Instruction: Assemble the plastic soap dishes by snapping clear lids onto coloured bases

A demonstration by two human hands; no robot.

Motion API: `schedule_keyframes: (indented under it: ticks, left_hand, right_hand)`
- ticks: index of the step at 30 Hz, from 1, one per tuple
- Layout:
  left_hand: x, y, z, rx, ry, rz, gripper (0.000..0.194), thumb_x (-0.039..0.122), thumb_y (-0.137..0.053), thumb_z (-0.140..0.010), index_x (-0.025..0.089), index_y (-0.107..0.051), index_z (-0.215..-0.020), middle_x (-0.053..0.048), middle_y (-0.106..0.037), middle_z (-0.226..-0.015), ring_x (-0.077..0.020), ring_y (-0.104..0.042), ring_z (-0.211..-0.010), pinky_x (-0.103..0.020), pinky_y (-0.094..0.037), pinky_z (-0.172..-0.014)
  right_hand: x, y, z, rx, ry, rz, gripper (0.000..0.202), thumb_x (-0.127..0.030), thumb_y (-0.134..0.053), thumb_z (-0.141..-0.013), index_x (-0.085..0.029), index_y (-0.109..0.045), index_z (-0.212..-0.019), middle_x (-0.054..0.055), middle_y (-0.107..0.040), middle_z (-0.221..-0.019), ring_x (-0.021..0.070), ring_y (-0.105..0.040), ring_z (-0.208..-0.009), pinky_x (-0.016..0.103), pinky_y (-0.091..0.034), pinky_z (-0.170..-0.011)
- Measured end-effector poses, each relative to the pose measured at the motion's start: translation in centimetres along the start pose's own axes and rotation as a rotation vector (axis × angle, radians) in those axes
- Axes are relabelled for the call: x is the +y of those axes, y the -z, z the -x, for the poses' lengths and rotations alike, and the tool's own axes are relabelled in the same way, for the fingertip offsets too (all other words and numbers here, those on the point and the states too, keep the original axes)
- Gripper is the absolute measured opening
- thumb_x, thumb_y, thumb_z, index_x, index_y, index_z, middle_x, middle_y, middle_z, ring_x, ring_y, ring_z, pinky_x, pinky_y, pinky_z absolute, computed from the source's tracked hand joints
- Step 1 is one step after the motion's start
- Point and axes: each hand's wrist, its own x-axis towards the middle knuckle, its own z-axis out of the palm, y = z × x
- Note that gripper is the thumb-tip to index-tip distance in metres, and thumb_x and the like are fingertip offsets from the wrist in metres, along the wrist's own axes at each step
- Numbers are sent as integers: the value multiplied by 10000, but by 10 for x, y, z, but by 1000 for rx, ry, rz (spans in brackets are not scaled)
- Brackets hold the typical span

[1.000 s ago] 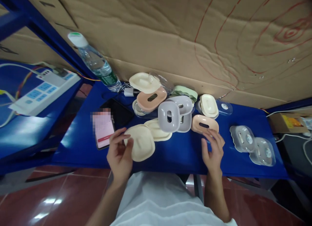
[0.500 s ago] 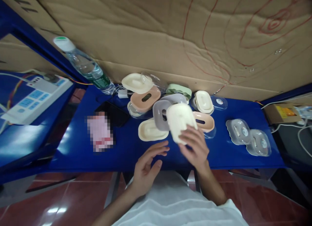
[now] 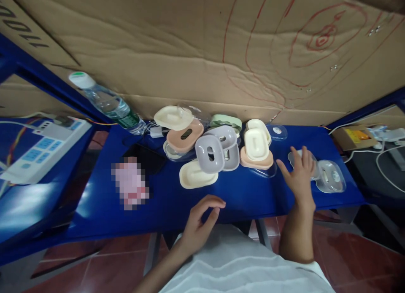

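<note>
The right hand (image 3: 299, 175) is open, fingers spread over the left clear cover (image 3: 315, 170); whether they touch it, I cannot tell. The right clear cover (image 3: 329, 177) sits right beside it, its contents too blurred to make out. Leftward, a cream tray (image 3: 257, 145) lies on a peach tray (image 3: 267, 161), then overlapping gray slotted trays (image 3: 201, 147) and a shallow cream dish (image 3: 190, 177). The left hand (image 3: 198, 227) is loosely curved, thumb and fingertips parted, near the front edge, where blue tabletop (image 3: 247, 200) spans the space between the hands.
</note>
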Motion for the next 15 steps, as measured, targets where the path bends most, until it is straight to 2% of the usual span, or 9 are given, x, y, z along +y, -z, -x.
schedule_keyframes:
  ticks: [2,3,5,7,9,12,13,15]
  left_hand:
    - [-3,-1,-3,-21,13,-16,181,286,-597,-1100,237,-772,-1099,-69,-771,-1107,-189,-731,-1051,-319,-566,-964]
    - [-4,-2,-4,-32,21,-28,183,288,-594,-1101,236,-770,-1098,-67,-772,-1107,-188,-732,-1054,-317,-563,-970]
    - [-5,-5,-7,-63,38,-54,191,295,-584,-1104,232,-764,-1099,-68,-772,-1116,-189,-734,-1068,-317,-559,-980]
    - [-5,-9,-9,-107,51,-68,204,310,-572,-1106,228,-758,-1113,-76,-769,-1138,-194,-732,-1079,-320,-560,-976]
    - [-6,-13,-8,-160,79,-62,222,338,-568,-1106,227,-757,-1138,-87,-763,-1165,-200,-726,-1073,-333,-563,-974]
    - [-12,-19,-3,-244,222,41,287,409,-599,-1092,240,-727,-1285,-118,-754,-1248,-225,-723,-1114,-390,-561,-1019]
    - [-16,-22,-1,-283,289,119,365,436,-633,-1075,255,-681,-1388,-135,-740,-1312,-245,-719,-1167,-421,-554,-1048]
    - [-24,-30,1,-372,409,327,689,489,-760,-993,311,-494,-1603,-178,-647,-1500,-305,-671,-1322,-487,-537,-1093]
  right_hand:
    - [33,2,13,-86,-162,102,963,-748,-573,-970,-163,-350,-1702,298,-236,-1773,498,-220,-1644,831,-180,-1227]
    - [43,2,21,-121,-197,135,1003,-761,-572,-959,-158,-309,-1715,312,-232,-1766,506,-218,-1640,839,-187,-1215]
    - [51,4,37,-139,-178,166,939,-761,-545,-970,-188,-354,-1690,293,-319,-1725,489,-273,-1617,829,-209,-1209]
    - [47,8,52,-85,-142,151,841,-781,-518,-973,-213,-487,-1593,265,-454,-1623,469,-398,-1535,799,-290,-1183]
    - [41,15,65,-30,-149,87,834,-831,-528,-938,-197,-587,-1477,261,-539,-1495,461,-514,-1405,749,-408,-1107]
    - [34,30,83,-14,-138,-105,852,-837,-653,-867,-186,-617,-1416,232,-602,-1371,430,-577,-1295,663,-496,-1052]
    - [30,35,89,-45,-121,-191,829,-796,-701,-864,-206,-599,-1437,204,-611,-1362,410,-584,-1291,643,-502,-1064]
    - [15,43,102,-172,-60,-366,770,-682,-763,-889,-254,-548,-1493,157,-605,-1389,363,-596,-1302,595,-516,-1094]
